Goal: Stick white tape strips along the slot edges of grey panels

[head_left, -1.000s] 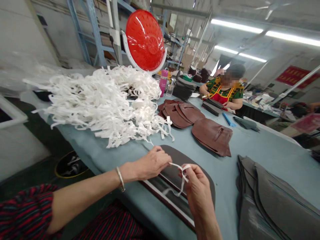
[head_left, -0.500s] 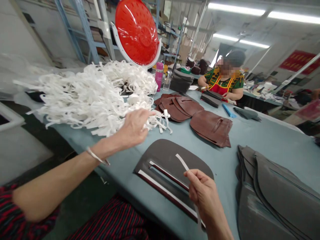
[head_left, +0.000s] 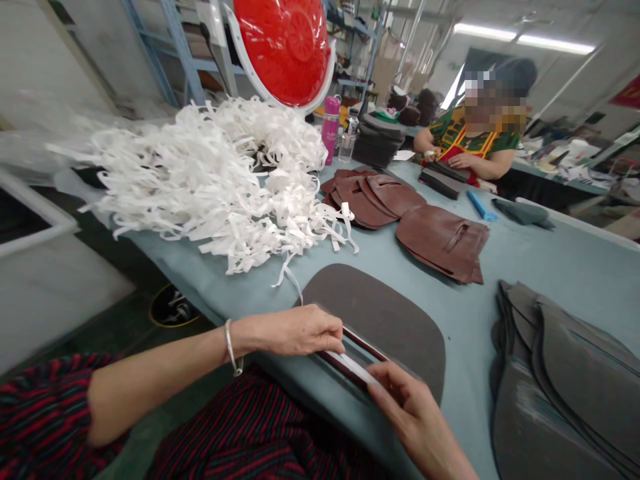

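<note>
In the head view, my left hand [head_left: 310, 330] is closed over the near edge of a dark grey curved panel [head_left: 375, 307], fingers pinched on a narrow white strip [head_left: 354, 367]. The strip runs along the panel's dark red edge to my right hand [head_left: 407, 400], whose thumb and fingertips close on its other end. Beside the strip, a long slot [head_left: 367, 347] with a dark red border shows partly between my hands. Another thin white ribbon [head_left: 295, 280] trails from behind my left hand toward the heap; whether the hand holds it I cannot tell.
A heap of white strips [head_left: 215, 187] covers the table's left. Brown leather pieces [head_left: 443, 240] lie beyond the panel, stacked grey panels [head_left: 575, 380] at right. A pink bottle [head_left: 330, 130], red basket [head_left: 285, 50] and blue tool [head_left: 481, 205] stand farther back. A co-worker [head_left: 473, 150] sits across.
My left hand has come from the white heap down to the panel's near edge. My right hand, which held a strip upright, is now lowered to that edge. The view has shifted slightly.
</note>
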A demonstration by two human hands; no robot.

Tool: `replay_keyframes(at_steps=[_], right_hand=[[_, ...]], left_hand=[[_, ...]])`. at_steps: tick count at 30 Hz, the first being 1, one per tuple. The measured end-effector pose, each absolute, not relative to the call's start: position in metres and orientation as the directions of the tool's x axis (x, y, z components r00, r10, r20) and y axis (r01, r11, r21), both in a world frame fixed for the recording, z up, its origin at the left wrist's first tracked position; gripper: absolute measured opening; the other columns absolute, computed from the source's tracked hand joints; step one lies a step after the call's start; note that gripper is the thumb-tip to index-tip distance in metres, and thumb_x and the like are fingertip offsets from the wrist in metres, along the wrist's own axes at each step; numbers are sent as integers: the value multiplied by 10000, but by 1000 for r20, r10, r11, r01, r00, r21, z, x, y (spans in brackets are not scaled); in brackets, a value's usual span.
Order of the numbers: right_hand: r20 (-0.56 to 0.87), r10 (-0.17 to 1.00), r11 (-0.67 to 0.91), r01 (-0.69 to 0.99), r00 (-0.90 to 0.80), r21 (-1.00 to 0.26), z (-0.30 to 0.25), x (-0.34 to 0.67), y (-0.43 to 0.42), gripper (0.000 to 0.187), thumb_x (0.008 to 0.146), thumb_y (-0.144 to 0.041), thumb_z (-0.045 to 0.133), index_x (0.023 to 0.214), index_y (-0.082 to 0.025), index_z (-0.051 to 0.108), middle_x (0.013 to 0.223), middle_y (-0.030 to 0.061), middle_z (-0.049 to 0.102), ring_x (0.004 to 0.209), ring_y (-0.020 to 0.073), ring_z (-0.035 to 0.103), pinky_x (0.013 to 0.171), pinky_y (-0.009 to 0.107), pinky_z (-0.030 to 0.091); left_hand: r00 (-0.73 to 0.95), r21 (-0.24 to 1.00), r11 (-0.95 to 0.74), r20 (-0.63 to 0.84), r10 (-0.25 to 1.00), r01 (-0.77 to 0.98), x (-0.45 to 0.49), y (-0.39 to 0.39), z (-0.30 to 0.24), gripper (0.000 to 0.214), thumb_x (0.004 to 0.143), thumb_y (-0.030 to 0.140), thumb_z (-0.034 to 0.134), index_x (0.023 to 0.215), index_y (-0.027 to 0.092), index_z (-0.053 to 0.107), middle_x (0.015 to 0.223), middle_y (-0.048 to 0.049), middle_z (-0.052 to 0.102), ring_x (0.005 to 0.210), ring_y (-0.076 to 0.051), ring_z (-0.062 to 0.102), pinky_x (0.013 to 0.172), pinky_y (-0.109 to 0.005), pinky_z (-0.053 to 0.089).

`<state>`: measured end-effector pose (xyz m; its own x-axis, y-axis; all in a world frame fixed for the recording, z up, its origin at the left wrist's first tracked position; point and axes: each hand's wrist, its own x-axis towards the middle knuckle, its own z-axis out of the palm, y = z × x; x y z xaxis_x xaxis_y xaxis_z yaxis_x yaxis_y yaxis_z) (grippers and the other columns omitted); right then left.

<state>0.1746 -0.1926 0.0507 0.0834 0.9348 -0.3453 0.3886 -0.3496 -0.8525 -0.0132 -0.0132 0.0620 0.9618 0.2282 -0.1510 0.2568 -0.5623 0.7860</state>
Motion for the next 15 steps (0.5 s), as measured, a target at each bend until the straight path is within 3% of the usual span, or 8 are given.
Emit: replay_keyframes(at_steps=[4,9,15], right_hand=[[-378,911,-412,404,165,-817,44,181,-206,392,890,-531,451,908,-201,662,691,-15,509,664,129,458,612,238,351],[-410,846,-498,231,340,-835,33,185,-212,462,828,-588,520,987,-178,660,575,-48,419,529,97,366,499,231,281],[-402,793,-470,40,457,-882,25,179,-209,482,749,-584,631,965,-155,672,607,-16,535,465,74,361,448,228,248]], left_hand=[[951,796,-545,-120,286,264,-23,-13,54,224,932,281,436,823,179,602,796,-3,617,721,-119,538,674,-227,383],[915,761,-556,-120,386,335,-29,-8,53,200,908,253,442,845,176,615,841,-11,628,753,-129,544,703,-247,386],[889,684,-618,-102,446,388,-44,5,47,201,900,274,453,815,177,607,790,-4,611,718,-127,533,677,-243,379]])
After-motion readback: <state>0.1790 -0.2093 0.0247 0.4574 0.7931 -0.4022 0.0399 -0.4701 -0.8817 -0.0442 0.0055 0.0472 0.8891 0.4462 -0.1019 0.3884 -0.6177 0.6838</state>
